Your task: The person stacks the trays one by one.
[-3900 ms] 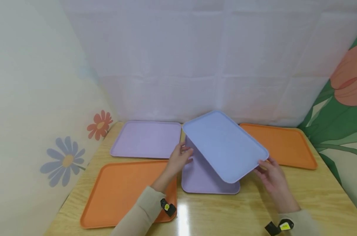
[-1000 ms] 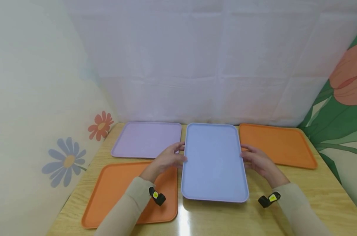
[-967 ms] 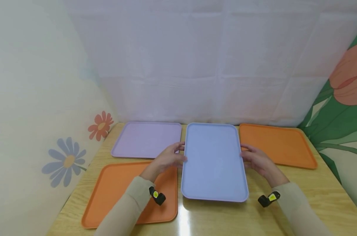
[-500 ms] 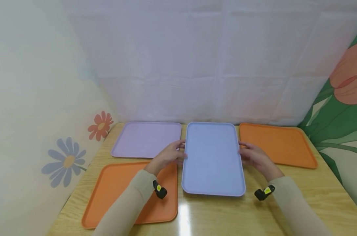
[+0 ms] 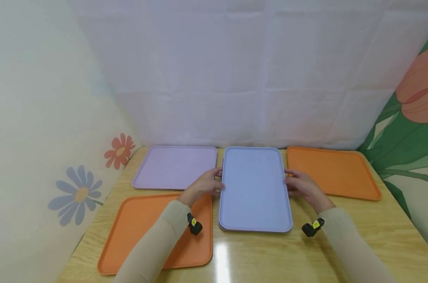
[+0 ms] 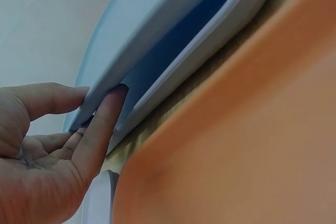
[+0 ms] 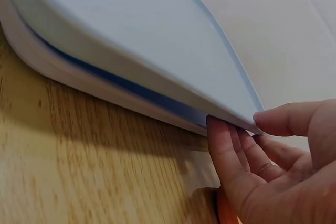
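Note:
A light blue rectangular tray [image 5: 256, 188] lies lengthwise in the middle, just above a purple tray [image 5: 221, 227] that it almost wholly covers. My left hand [image 5: 204, 185] pinches its left long rim, thumb [image 6: 71, 98] on top and fingers underneath. On the opposite rim my right hand [image 5: 303, 186] grips the same way, its fingers [image 7: 223, 150] tucked below the edge. Both wrist views show a narrow dark gap between the blue tray and the lower tray [image 7: 68, 80]. How far the two touch cannot be seen.
A second purple tray [image 5: 175, 167] lies at the back left, with a large orange tray [image 5: 143, 228] in front of it under my left forearm. Another orange tray [image 5: 332, 173] lies at the back right. A white cloth [image 5: 207, 70] hangs behind the wooden table [image 5: 263, 259].
The blue tray was tilted and turned above the purple tray. It has been straightened, then lowered and shifted slightly left over it. My left hand has since taken hold of its left rim.

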Available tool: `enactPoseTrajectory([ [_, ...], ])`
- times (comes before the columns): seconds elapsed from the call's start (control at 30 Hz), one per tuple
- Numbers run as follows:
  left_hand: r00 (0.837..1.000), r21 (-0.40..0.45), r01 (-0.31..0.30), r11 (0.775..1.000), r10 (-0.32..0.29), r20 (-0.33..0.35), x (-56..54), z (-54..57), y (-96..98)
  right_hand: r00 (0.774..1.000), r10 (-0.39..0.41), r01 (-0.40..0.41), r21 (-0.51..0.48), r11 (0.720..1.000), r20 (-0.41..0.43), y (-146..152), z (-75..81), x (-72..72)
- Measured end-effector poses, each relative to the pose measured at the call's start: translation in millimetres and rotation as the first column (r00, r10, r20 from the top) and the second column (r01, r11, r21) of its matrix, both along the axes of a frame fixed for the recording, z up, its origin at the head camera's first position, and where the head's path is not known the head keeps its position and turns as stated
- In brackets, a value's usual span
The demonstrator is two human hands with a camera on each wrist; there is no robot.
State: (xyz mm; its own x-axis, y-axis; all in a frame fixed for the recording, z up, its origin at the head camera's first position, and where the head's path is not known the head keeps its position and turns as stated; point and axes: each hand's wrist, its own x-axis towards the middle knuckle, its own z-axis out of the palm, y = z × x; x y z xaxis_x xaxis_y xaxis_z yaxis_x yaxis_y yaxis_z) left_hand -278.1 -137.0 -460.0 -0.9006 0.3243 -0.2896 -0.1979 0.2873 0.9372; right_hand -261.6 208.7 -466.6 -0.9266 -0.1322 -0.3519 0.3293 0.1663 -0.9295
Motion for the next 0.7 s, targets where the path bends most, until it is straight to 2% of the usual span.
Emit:
enactPoseTrajectory([
  [0.2, 1.0, -0.023, 0.004, 1.0, -0.003, 0.006, -4.6, -3.2, 0.8, 1.0, 0.002, -0.001, 0.066, 0.998, -0.021, -3, -1.2, -1.9],
  [0.43, 0.999, -0.136, 0.007, 0.991, -0.011, -0.031, -4.6, -0.9, 3.3, 0.998, 0.03, -0.02, 0.177, 0.984, -0.051, -11, 1.5, -1.3],
  [0.57, 0.999, -0.193, 0.018, 0.981, -0.027, -0.044, -4.1, -0.8, 3.9, 0.997, 0.046, -0.03, 0.229, 0.973, -0.066, -15, 3.8, -0.8],
  [0.7, 0.998, -0.224, 0.025, 0.974, -0.039, -0.058, -3.1, 0.1, 5.3, 0.994, 0.058, -0.025, 0.31, 0.95, -0.098, -18, 4.6, -0.9],
])
